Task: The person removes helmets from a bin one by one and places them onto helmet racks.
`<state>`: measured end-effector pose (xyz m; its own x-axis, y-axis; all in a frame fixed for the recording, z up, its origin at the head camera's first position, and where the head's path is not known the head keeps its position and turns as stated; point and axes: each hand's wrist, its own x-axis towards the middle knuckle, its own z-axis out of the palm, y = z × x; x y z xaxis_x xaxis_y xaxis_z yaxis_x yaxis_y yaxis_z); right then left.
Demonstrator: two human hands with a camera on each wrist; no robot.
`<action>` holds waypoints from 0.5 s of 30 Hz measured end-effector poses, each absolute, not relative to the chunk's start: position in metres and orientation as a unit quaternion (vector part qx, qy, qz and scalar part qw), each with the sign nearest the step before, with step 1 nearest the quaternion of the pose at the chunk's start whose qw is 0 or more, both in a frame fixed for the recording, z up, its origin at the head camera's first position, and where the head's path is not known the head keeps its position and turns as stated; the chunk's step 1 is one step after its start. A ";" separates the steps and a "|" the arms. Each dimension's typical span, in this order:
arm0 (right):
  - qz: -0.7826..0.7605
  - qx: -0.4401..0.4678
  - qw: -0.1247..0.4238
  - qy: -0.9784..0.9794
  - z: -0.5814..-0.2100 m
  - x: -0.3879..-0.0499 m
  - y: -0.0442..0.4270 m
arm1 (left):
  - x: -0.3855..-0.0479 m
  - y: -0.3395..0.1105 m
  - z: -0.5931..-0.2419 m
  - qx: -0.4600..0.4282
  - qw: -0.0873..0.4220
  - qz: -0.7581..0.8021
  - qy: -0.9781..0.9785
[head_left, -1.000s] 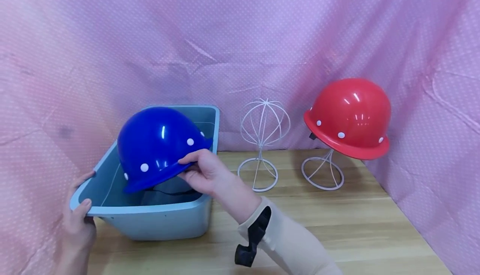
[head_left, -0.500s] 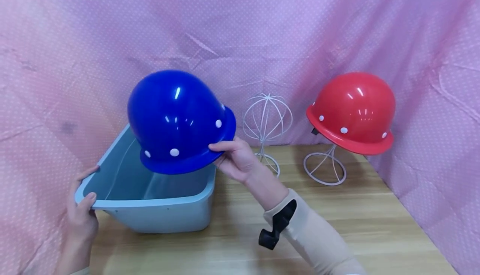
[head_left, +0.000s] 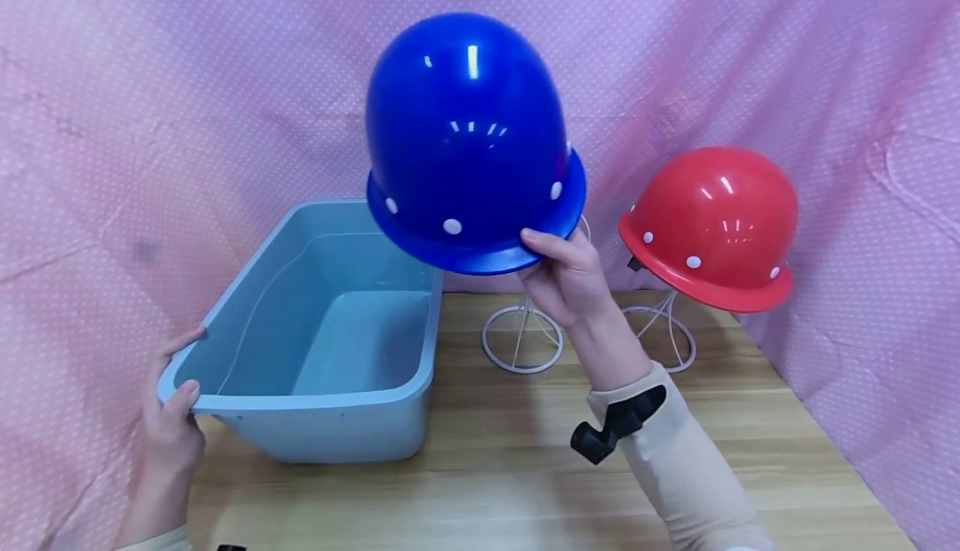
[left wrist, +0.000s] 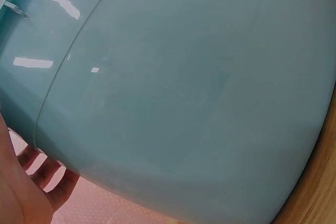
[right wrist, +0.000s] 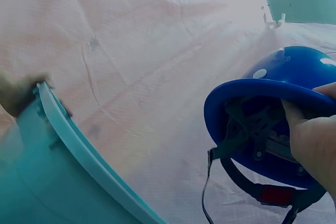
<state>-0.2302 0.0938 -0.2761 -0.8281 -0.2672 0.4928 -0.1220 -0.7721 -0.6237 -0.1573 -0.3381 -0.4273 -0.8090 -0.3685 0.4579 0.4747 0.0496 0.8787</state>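
Observation:
My right hand pinches the brim of a blue hard hat, thumb on top, and holds it up in front of the middle wire stand. The hat hides most of that stand's round top. In the right wrist view the hat's inner harness and chin strap hang below the shell. My left hand grips the near left corner of a light blue plastic bin. In the left wrist view its fingers curl over the edge of the bin. Inside the bin, the bare floor shows.
A red hard hat sits tilted on a second white wire stand at the right. Everything stands on a wooden table, with a pink dotted cloth behind and at both sides.
My right hand has lifted the blue hard hat out of the bin, up and to the right, toward the middle stand. The left hand keeps its grip on the bin's corner.

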 end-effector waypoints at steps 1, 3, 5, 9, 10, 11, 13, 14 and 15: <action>-0.897 -0.290 0.032 0.332 -0.276 -0.230 0.098 | -0.157 -0.338 -0.427 -0.040 0.308 -0.686 -0.658; -0.898 -0.290 0.016 0.330 -0.277 -0.231 0.106 | -0.156 -0.336 -0.426 -0.036 0.313 -0.686 -0.656; -0.898 -0.294 0.006 0.327 -0.278 -0.231 0.114 | -0.155 -0.334 -0.425 -0.028 0.315 -0.685 -0.656; -0.907 -0.286 -0.020 0.308 -0.285 -0.231 0.129 | -0.152 -0.332 -0.424 -0.018 0.320 -0.687 -0.653; -0.911 -0.284 -0.024 0.299 -0.287 -0.231 0.133 | -0.152 -0.332 -0.424 -0.019 0.322 -0.687 -0.651; -0.915 -0.281 -0.026 0.288 -0.290 -0.232 0.136 | -0.151 -0.331 -0.424 -0.023 0.323 -0.690 -0.647; -0.921 -0.281 -0.029 0.268 -0.293 -0.233 0.142 | -0.151 -0.331 -0.423 -0.032 0.324 -0.693 -0.643; -0.923 -0.283 -0.028 0.259 -0.294 -0.234 0.144 | -0.151 -0.330 -0.422 -0.034 0.324 -0.692 -0.644; -0.925 -0.284 -0.029 0.252 -0.295 -0.234 0.146 | -0.151 -0.329 -0.421 -0.036 0.325 -0.694 -0.641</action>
